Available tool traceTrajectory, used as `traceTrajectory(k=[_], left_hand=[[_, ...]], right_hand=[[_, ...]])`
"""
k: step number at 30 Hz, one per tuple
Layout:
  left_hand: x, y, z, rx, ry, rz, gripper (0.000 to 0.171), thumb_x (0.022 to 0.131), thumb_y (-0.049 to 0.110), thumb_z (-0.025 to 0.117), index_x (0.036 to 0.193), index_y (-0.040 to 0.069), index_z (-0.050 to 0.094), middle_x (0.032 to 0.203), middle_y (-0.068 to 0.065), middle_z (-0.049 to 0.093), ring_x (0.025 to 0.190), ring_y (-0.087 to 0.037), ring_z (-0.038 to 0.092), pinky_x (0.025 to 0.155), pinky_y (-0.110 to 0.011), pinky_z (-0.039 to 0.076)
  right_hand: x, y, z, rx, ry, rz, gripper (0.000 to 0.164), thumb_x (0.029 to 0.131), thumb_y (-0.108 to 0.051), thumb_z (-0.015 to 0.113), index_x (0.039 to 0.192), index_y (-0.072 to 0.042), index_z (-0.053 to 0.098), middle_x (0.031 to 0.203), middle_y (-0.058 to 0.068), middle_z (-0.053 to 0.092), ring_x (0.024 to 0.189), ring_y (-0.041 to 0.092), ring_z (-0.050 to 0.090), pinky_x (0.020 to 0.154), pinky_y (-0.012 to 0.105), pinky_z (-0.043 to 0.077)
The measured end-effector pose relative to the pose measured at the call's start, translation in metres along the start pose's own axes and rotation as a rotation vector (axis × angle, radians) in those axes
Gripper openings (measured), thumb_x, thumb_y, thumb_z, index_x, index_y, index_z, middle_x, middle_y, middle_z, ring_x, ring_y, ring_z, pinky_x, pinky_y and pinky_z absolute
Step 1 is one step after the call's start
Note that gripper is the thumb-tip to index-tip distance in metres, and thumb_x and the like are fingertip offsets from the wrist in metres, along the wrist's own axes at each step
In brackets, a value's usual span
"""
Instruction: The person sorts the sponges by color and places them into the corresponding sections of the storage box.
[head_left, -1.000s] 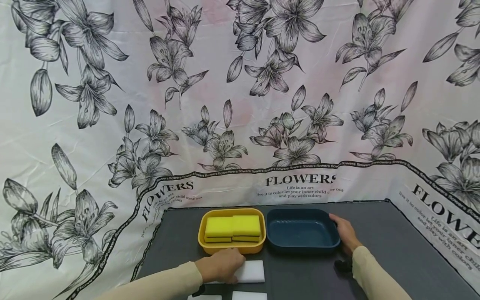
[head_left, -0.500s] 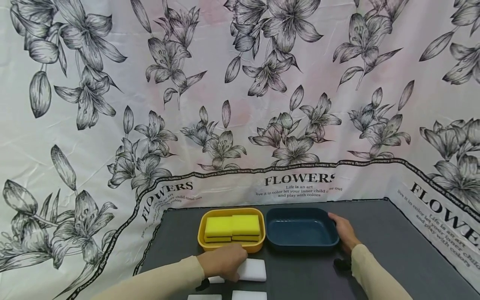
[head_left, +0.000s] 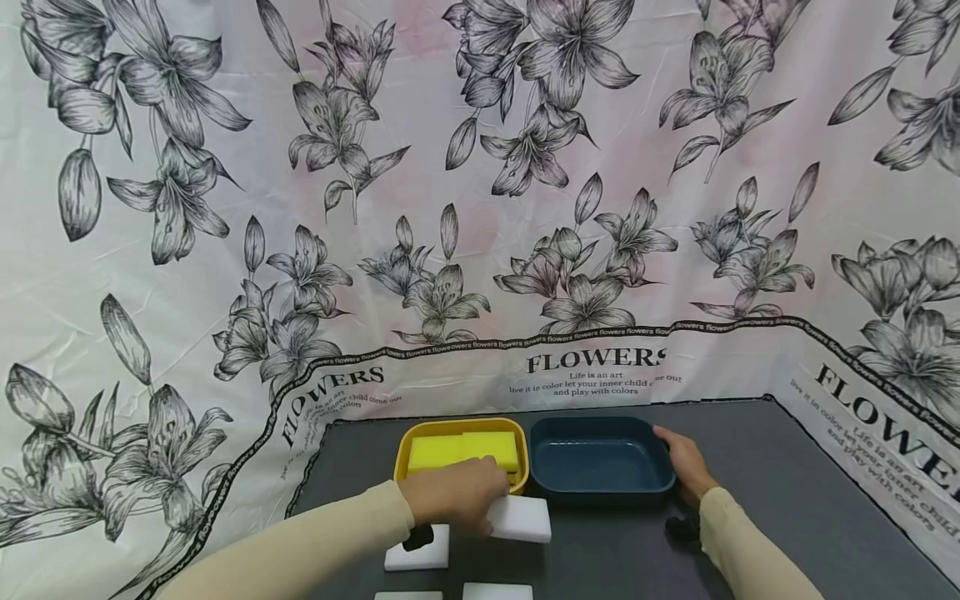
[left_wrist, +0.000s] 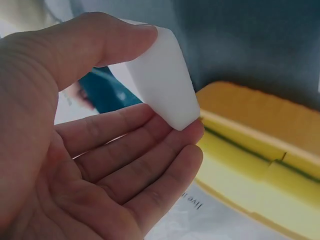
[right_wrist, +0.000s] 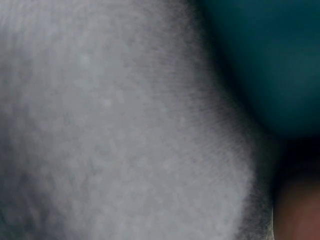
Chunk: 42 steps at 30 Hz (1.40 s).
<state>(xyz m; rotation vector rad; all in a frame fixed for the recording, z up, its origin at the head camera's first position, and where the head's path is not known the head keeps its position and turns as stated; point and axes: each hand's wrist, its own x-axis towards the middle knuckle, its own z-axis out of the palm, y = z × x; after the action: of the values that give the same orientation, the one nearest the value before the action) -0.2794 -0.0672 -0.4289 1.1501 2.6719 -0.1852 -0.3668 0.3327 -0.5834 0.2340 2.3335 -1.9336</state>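
My left hand (head_left: 461, 493) pinches a white sponge block (head_left: 521, 518) just in front of the yellow tub (head_left: 402, 454). The left wrist view shows the thumb on one face of this white sponge (left_wrist: 165, 75) and fingertips on the other. Two yellow sponges (head_left: 489, 448) with dark undersides lie side by side in the yellow tub, partly hidden by that hand. Next to it stands a dark blue tub (head_left: 600, 467), with nothing visible inside. My right hand (head_left: 688, 462) holds the blue tub's right end, its fingertips at the rim; the right wrist view is too blurred to show the grip.
Another white sponge (head_left: 417, 554) lies on the dark tabletop (head_left: 600, 550) below the left wrist. Two more white blocks, a left one (head_left: 408, 596) and a right one (head_left: 497, 592), show at the bottom edge. A flower-printed cloth (head_left: 450, 167) hangs behind and around the table.
My left hand has lifted the white sponge off the table and moved it slightly right and toward the tubs, uncovering another white sponge. The right hand stays at the blue tub.
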Motion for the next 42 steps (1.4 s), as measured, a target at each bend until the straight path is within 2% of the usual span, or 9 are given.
traceTrajectory(k=[5, 9, 12, 15, 20, 27, 34, 39, 42], left_hand=[[0.012, 0.003, -0.012, -0.022, 0.034, -0.015, 0.040, 0.079, 0.031, 0.101, 0.110, 0.018, 0.080, 0.093, 0.006, 0.068, 0.081, -0.008, 0.059, 0.081, -0.020, 0.056], [0.021, 0.008, -0.021, -0.040, 0.044, -0.025, 0.043, 0.081, 0.031, 0.101, 0.117, 0.019, 0.080, 0.102, 0.007, 0.075, 0.084, -0.008, 0.061, 0.088, -0.021, 0.058], [0.030, 0.010, -0.029, -0.045, 0.052, -0.029, 0.042, 0.082, 0.029, 0.100, 0.117, 0.017, 0.080, 0.102, 0.006, 0.077, 0.081, -0.008, 0.063, 0.085, -0.021, 0.059], [0.039, 0.011, -0.038, -0.050, 0.068, -0.026, 0.040, 0.084, 0.028, 0.098, 0.116, 0.014, 0.080, 0.101, 0.004, 0.077, 0.079, -0.008, 0.063, 0.080, -0.021, 0.060], [0.054, 0.011, -0.045, -0.038, 0.094, -0.003, 0.038, 0.086, 0.028, 0.097, 0.116, 0.013, 0.080, 0.100, 0.002, 0.076, 0.080, -0.008, 0.062, 0.075, -0.021, 0.058], [0.074, 0.013, -0.047, -0.026, 0.092, 0.013, 0.038, 0.087, 0.027, 0.096, 0.116, 0.012, 0.078, 0.099, 0.002, 0.076, 0.077, -0.006, 0.064, 0.071, -0.021, 0.056], [0.090, 0.015, -0.050, -0.023, 0.100, 0.019, 0.038, 0.087, 0.026, 0.096, 0.116, 0.011, 0.077, 0.102, 0.002, 0.077, 0.079, -0.006, 0.065, 0.072, -0.020, 0.056], [0.105, 0.017, -0.044, 0.006, 0.123, -0.002, 0.037, 0.087, 0.027, 0.095, 0.116, 0.013, 0.077, 0.100, 0.003, 0.076, 0.079, -0.006, 0.064, 0.072, -0.020, 0.055], [0.116, 0.019, -0.041, 0.000, 0.129, -0.030, 0.038, 0.088, 0.028, 0.094, 0.118, 0.013, 0.077, 0.102, 0.003, 0.075, 0.082, -0.008, 0.063, 0.073, -0.022, 0.055]], right_hand=[[0.001, 0.002, -0.003, -0.012, 0.016, 0.010, 0.078, 0.118, -0.052, 0.034, 0.171, 0.006, 0.022, 0.178, 0.029, 0.019, 0.161, 0.046, 0.031, 0.129, 0.060, 0.034], [0.000, 0.002, -0.005, -0.043, 0.027, 0.018, 0.079, 0.118, -0.053, 0.034, 0.169, 0.008, 0.027, 0.176, 0.031, 0.026, 0.154, 0.043, 0.043, 0.115, 0.044, 0.052], [0.000, 0.002, -0.007, -0.058, 0.039, 0.021, 0.081, 0.117, -0.054, 0.035, 0.167, 0.009, 0.030, 0.174, 0.033, 0.029, 0.148, 0.042, 0.048, 0.103, 0.035, 0.057], [0.000, 0.002, -0.007, -0.052, 0.030, 0.017, 0.081, 0.117, -0.054, 0.035, 0.168, 0.008, 0.028, 0.175, 0.032, 0.026, 0.152, 0.043, 0.045, 0.112, 0.042, 0.054], [0.000, 0.001, -0.004, -0.018, 0.011, 0.008, 0.079, 0.118, -0.051, 0.035, 0.170, 0.006, 0.023, 0.178, 0.030, 0.020, 0.160, 0.045, 0.033, 0.128, 0.056, 0.037], [0.001, 0.003, -0.005, -0.044, 0.026, 0.008, 0.080, 0.118, -0.053, 0.035, 0.169, 0.007, 0.028, 0.176, 0.030, 0.027, 0.152, 0.038, 0.045, 0.108, 0.032, 0.053], [0.003, 0.003, -0.003, -0.039, 0.025, 0.010, 0.079, 0.118, -0.053, 0.034, 0.169, 0.008, 0.026, 0.176, 0.031, 0.024, 0.156, 0.043, 0.040, 0.126, 0.055, 0.042], [0.004, 0.002, -0.001, -0.046, 0.044, 0.019, 0.080, 0.117, -0.054, 0.036, 0.167, 0.009, 0.031, 0.173, 0.032, 0.031, 0.149, 0.041, 0.049, 0.114, 0.045, 0.053], [0.003, 0.002, 0.000, -0.036, 0.042, 0.016, 0.080, 0.117, -0.053, 0.036, 0.167, 0.009, 0.031, 0.174, 0.032, 0.029, 0.151, 0.042, 0.048, 0.118, 0.049, 0.050]])
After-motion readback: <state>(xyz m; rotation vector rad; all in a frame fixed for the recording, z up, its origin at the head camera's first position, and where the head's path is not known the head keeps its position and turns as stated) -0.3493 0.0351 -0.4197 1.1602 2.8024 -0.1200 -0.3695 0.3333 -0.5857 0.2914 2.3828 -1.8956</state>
